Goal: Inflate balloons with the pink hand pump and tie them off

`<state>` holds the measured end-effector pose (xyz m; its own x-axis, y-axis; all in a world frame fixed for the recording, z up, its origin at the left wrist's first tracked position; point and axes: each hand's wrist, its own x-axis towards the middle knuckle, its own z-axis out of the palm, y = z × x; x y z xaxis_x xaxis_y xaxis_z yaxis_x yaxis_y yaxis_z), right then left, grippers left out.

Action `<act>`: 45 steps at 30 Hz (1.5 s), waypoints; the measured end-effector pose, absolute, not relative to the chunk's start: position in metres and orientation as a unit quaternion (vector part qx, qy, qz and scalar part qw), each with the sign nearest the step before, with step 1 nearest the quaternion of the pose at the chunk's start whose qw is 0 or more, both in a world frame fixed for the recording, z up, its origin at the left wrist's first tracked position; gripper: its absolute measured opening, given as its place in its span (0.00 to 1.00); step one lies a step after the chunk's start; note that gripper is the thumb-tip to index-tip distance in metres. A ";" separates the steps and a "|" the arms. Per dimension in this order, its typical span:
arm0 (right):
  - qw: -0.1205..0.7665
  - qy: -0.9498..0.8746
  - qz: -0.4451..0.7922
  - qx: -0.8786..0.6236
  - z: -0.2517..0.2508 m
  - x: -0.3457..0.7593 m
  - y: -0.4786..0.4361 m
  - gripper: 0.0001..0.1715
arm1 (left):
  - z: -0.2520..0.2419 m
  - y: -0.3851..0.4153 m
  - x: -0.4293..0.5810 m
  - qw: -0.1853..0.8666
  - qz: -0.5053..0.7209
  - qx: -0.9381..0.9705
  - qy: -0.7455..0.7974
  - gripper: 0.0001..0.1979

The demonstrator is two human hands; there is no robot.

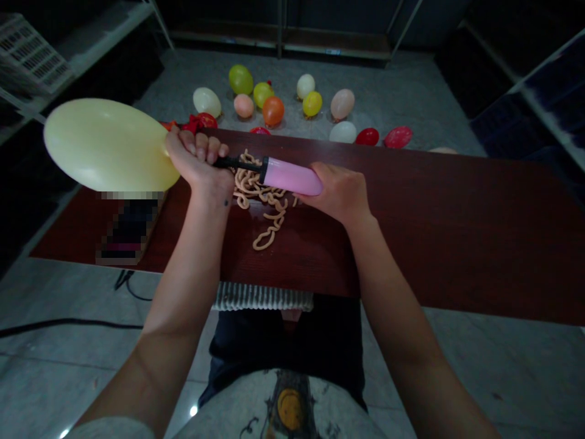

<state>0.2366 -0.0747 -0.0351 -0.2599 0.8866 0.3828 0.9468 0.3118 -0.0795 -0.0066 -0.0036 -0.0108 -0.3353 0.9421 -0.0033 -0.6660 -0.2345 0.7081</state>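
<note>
My left hand (198, 152) is closed around the neck of a large, inflated pale yellow balloon (109, 146) and the black end of a balloon pump (292, 177). The exact join between balloon and pump is hidden in the fist. A black rod shows between that fist and the pump's pink barrel. My right hand (342, 189) wraps round the other end of the barrel. Beneath the pump, a tangled heap of beige, uninflated long balloons (269, 225) lies on the dark red-brown table (457, 231).
A dark, flat object (130, 228), blurred out, lies on the table's left side. Several inflated balloons (273, 111) rest on the floor beyond the table. Shelves (338, 46) line the back, with a white crate (34, 55) at left. A black cable (68, 323) crosses the floor.
</note>
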 end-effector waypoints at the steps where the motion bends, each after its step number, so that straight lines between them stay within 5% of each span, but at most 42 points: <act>1: 0.180 -0.789 -0.082 -0.582 -0.035 0.236 -0.075 0.30 | -0.011 -0.004 -0.007 0.538 0.759 0.214 0.300 0.24; 14: 0.149 -0.790 -0.072 -0.591 -0.037 0.233 -0.077 0.30 | 0.009 -0.018 0.017 0.508 0.808 0.128 0.268 0.22; 26: 0.164 -0.790 -0.067 -0.587 -0.042 0.220 -0.078 0.32 | -0.005 -0.018 0.025 0.594 0.755 0.116 0.252 0.27; 45: 0.187 -0.793 -0.078 -0.574 -0.031 0.219 -0.075 0.33 | 0.007 -0.014 0.006 0.513 0.800 0.166 0.263 0.24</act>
<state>0.2192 -0.0752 -0.0315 -0.2705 0.8819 0.3861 0.9402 0.3282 -0.0908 0.0056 -0.0142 0.0067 -0.4179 0.9085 -0.0046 -0.7341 -0.3347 0.5908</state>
